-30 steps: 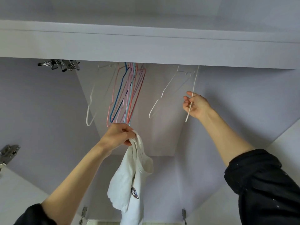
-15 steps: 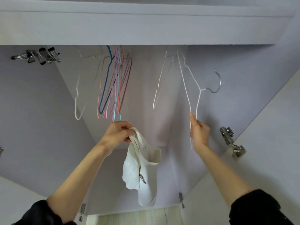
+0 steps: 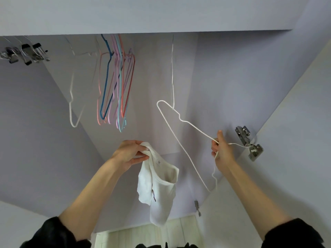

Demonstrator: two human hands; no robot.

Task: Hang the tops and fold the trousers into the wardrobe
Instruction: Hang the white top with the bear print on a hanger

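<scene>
Two hands: I see my left hand (image 3: pixel 131 154) bunching the white top (image 3: pixel 157 187) at its neckline; my right hand (image 3: pixel 221 152) pinches the white hanger (image 3: pixel 176 135).
Top axis: hangs straight down, hem lowest.
Hanger axis: slants up-left, hook toward the hinge (image 3: pixel 249 143).
Risk: I judge the hook may snag the hinge.

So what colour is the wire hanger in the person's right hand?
White: the thin wire hanger held by the right hand shows clearly in the head view.
</scene>
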